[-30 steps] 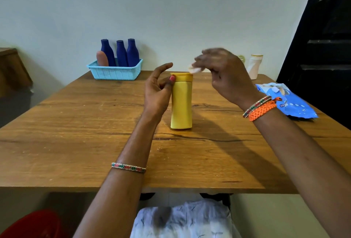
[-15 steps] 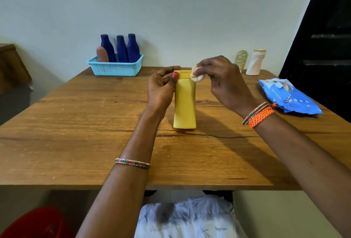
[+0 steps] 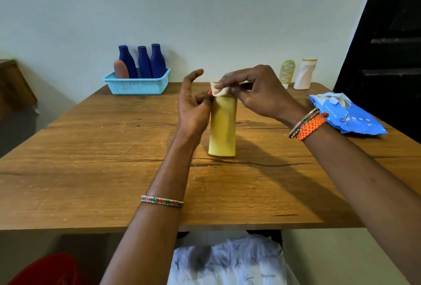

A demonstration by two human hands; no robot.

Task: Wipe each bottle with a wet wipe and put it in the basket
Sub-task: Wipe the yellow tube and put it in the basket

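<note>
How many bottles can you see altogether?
7. Four stand in the blue basket: three dark blue bottles and a brown bottle. The yellow bottle stands mid-table between the hands. A pale yellow-green bottle and a white bottle stand at the far right edge. The basket could hide more.

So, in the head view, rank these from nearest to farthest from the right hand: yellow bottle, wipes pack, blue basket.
From the right hand:
1. Yellow bottle, directly under it, mid-table.
2. Wipes pack, at the table's right edge.
3. Blue basket, far-left corner by the wall.
</note>
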